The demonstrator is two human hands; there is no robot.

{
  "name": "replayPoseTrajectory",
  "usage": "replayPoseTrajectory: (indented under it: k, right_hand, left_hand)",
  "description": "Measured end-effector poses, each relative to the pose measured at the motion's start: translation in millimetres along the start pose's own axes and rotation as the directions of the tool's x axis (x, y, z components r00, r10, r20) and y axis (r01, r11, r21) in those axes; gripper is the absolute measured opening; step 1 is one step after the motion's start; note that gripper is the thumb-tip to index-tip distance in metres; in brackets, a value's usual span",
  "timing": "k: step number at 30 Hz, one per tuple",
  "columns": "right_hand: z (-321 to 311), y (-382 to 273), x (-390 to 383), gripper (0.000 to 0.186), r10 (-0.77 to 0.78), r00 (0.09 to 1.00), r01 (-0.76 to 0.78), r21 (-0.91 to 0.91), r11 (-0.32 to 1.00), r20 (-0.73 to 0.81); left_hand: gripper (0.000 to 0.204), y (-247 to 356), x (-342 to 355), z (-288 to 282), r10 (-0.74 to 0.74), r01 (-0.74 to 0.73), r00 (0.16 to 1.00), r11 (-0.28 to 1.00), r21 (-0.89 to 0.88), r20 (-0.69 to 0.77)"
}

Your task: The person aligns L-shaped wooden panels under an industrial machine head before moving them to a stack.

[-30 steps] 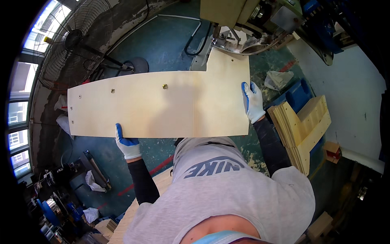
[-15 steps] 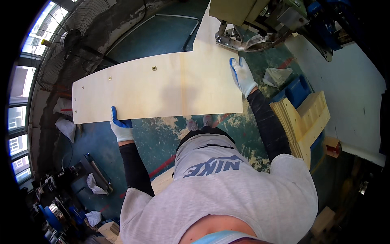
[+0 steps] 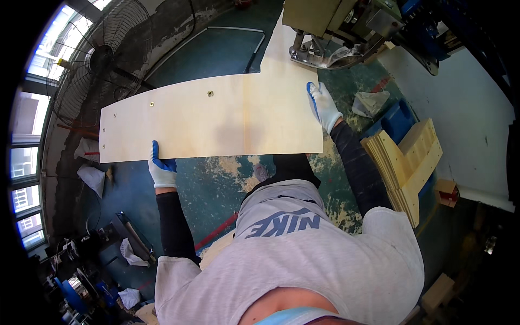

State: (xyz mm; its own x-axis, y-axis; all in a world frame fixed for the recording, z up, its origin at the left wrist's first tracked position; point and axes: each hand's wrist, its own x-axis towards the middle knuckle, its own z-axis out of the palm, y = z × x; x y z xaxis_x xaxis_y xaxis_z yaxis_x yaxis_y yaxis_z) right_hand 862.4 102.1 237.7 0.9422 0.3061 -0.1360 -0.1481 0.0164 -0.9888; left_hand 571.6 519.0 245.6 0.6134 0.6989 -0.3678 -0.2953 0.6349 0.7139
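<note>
A large L-shaped plywood panel (image 3: 200,124) with several small metal nut inserts is held out in front of me. My left hand (image 3: 162,169), in a white and blue work glove, grips its near edge toward the left, thumb on top and the other fingers hidden underneath. On the right edge, my gloved right hand (image 3: 324,105) clasps the board the same way. The panel's narrow far arm reaches up to a machine head (image 3: 319,51) with a curved metal foot, which covers part of the wood.
A stack of cut plywood pieces (image 3: 403,168) stands at the right beside a blue bin (image 3: 394,123) and a white sack (image 3: 370,103). A large caged fan (image 3: 101,59) is at the far left. Wood dust (image 3: 222,168) lies scattered on the green floor. An open small box (image 3: 447,193) sits further right.
The panel has shifted very slightly, its left end a little to the right. My legs have moved beneath it, one foot now hidden. Both hands keep their hold.
</note>
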Motion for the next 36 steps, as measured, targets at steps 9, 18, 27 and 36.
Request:
replayPoseTrajectory:
  k: [9, 18, 27, 36]
  right_hand:
    - [-0.5, 11.7, 1.5, 0.026, 0.010, 0.999, -0.013, -0.076, 0.997, -0.032]
    - [26.1, -12.1, -17.4, 0.027, 0.066, 0.989, -0.076, -0.071, 0.995, -0.133]
    - [30.8, -4.3, -14.6, 0.025, 0.042, 0.984, -0.044, -0.010, 0.999, -0.171]
    - [23.8, -5.4, -11.4, 0.023, -0.010, 0.989, 0.020, 0.069, 0.997, -0.148]
  left_hand:
    - [0.029, 2.4, 13.5, 0.2, 0.031, -0.031, 0.999, 0.999, -0.007, -0.020]
    - [0.031, 10.4, 73.6, 5.4, 0.027, -0.026, 1.000, 0.995, 0.098, -0.014]
    - [0.032, -1.4, 57.3, 16.5, -0.010, 0.012, 0.999, 0.999, 0.035, -0.053]
    - [0.042, -132.8, -40.5, 76.6, -0.024, 0.069, 0.985, 0.962, -0.266, 0.168]
